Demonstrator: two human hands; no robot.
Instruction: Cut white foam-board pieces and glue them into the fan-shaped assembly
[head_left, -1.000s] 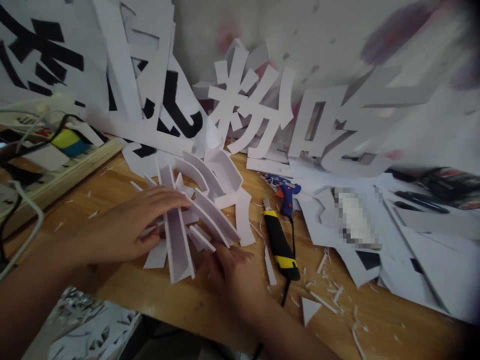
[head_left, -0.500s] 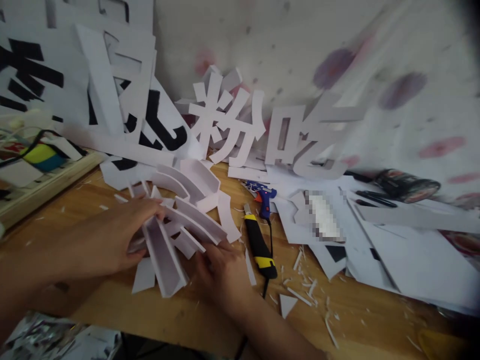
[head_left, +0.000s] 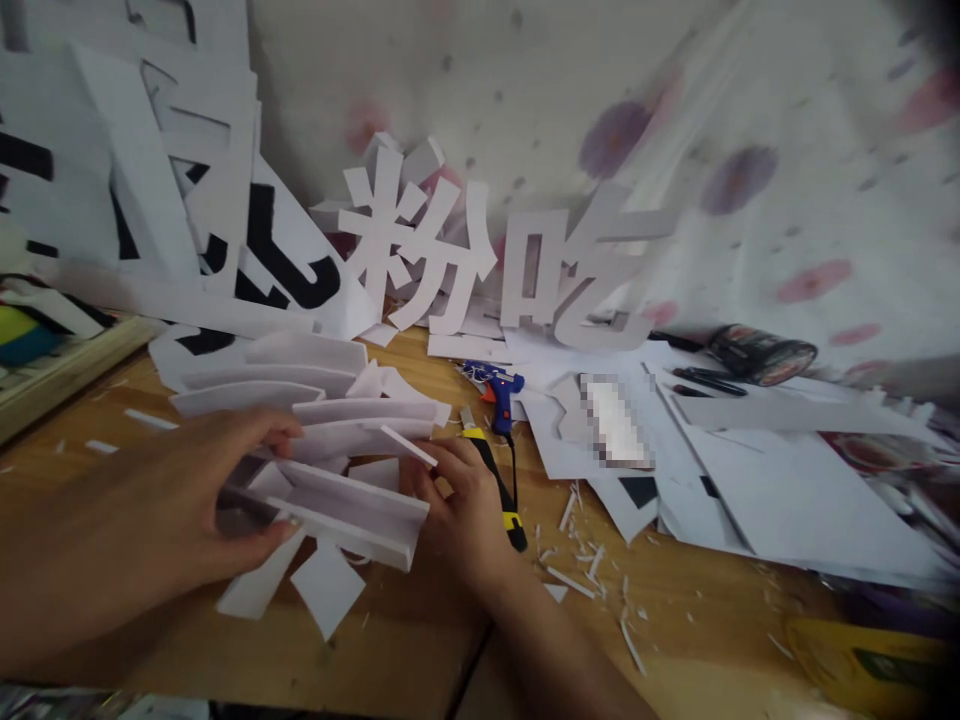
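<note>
A white foam-board character with raised side walls lies low over the wooden table, its hollow side facing up. My left hand grips its near left part, thumb below and fingers over the edge. My right hand is at its right end, fingers curled by a short wall strip; their tips are partly hidden, but they appear to hold the character there. Loose white offcuts lie under and in front of it. Just beyond my right hand is a yellow-and-black cutter, partly covered by the hand.
A blue glue gun lies behind the cutter. Finished white characters stand against the flowered curtain. White sheets and a black can-like container are at the right. Thin scraps litter the table. A wooden bar edges the left.
The foam-board character has been turned, so its long channel arm now points right instead of toward me. Both hands turned with it. The view has shifted a little to the right.
</note>
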